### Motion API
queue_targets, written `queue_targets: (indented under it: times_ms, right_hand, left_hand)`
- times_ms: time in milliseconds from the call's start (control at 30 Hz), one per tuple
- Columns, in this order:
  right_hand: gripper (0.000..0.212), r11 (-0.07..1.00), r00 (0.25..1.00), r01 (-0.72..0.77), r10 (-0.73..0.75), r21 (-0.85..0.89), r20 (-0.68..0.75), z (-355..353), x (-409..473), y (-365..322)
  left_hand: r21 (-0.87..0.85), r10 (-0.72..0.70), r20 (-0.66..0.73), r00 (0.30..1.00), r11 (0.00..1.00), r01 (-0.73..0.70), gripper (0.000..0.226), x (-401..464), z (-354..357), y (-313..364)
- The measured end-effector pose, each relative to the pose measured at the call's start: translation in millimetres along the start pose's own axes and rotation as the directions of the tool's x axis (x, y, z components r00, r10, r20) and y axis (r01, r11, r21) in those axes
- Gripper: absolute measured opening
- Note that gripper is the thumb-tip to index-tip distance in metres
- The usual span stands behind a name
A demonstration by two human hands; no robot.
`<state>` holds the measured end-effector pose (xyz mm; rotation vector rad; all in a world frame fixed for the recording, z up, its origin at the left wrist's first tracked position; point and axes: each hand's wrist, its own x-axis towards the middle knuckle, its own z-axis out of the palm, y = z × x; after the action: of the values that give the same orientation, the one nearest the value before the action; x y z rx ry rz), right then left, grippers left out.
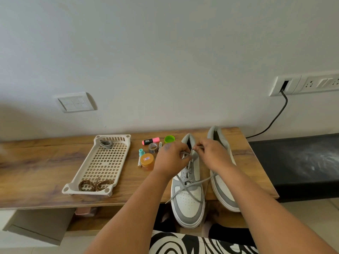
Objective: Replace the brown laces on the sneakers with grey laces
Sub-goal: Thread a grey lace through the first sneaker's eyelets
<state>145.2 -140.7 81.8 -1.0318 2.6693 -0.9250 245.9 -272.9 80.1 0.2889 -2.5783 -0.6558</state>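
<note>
Plain grey-white wall (165, 52) behind a wood-grain table (45, 162)

A white switch plate (75, 102) sits left; a white socket strip (304, 84) feeds a black cable (275, 118); a black bench top (297, 162) adjoins right.

Sitting on the tabletop (45, 189): tray (88, 180) lying left, two sneakers (187, 198) standing right, small items (148, 153) lying between, laces (95, 185) resting in tray.

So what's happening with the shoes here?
A person is lacing the left sneaker with a grey lace. Both the left hand and the right hand pinch it near the top eyelets. The brown laces lie in the tray, with a spare grey lace at its far end.
</note>
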Motion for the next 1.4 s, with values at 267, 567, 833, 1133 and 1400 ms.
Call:
queue_targets:
  times_ms: [267,567,833,1133,1400]
  right_hand:
    - [0.016,0.985,0.986,-0.113,0.096,-0.133,-0.133,19.0,-4.7,4.4]
    - [0.026,0.984,0.974,-0.056,0.017,0.168,0.227,15.5,-28.1,-6.0]
    - [0.012,0.973,0.990,0.039,-0.007,0.228,-0.138,13.9,-30.3,-14.3]
    - [0.011,0.544,0.954,-0.297,0.204,0.785,0.220,-46.5,-34.9,-10.3]
    - [0.042,-0.013,0.977,-0.185,-0.107,0.983,0.183,-77.4,-39.8,9.6]
  left_hand:
    - [-0.181,-0.264,0.436,0.860,0.911,0.371,0.016,0.4,-4.9,3.8]
    - [-0.420,-0.368,0.632,0.682,0.577,0.701,0.022,-4.2,-8.9,-4.6]
    - [-0.464,-0.439,0.529,0.727,0.567,0.680,0.021,-3.9,-7.4,-0.4]
    - [-0.452,-0.439,0.515,0.736,0.591,0.669,0.025,-6.9,-13.2,2.0]
    - [-0.402,-0.462,0.486,0.742,0.636,0.659,0.026,-5.0,-12.1,-1.6]
